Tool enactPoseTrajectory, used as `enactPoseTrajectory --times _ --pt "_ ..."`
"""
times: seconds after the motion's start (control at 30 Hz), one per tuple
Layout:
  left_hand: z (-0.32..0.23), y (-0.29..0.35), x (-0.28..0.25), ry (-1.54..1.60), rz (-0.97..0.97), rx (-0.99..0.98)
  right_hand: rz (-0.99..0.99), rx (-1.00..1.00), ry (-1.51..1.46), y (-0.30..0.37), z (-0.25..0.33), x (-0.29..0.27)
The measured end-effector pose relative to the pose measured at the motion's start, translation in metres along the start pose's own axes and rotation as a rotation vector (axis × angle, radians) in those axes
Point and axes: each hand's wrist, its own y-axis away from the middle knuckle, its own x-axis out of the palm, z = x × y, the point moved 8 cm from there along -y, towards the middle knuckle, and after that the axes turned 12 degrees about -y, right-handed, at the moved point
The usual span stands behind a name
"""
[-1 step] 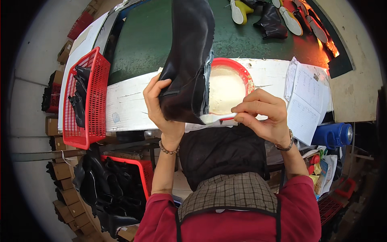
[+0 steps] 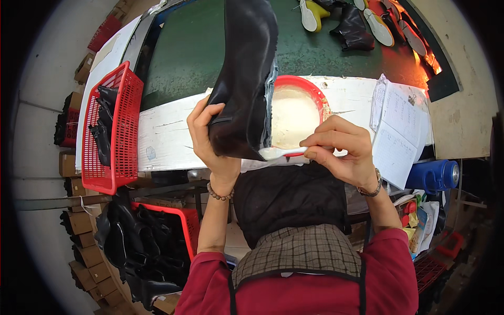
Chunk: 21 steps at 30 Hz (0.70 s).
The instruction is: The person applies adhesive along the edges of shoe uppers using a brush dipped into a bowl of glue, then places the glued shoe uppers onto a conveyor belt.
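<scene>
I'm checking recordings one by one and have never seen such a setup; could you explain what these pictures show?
There is no machine: a person works with two bare hands. A fisheye camera on the person's head looks down, so straight edges bend near the rim. The left hand holds a black boot; the right hand pinches a slim white tool, its end at the boot's lower corner. Behind the tool, a red tub of pale stuff stands on the white surface, with a red basket to the left and a notebook to the right. Shoes lie on the green surface beyond.
</scene>
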Motion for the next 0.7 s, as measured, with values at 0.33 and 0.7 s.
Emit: enactPoseTrajectory --times 0.33,0.7 --pt "0.086 0.031 -0.060 0.389 0.385 -0.812 0.080 0.064 0.931 -0.005 -0.089 -0.032" --pt "0.106 0.067 -0.075 0.404 0.506 -1.313 -0.135 -0.045 0.163 -0.030 -0.040 -0.055"
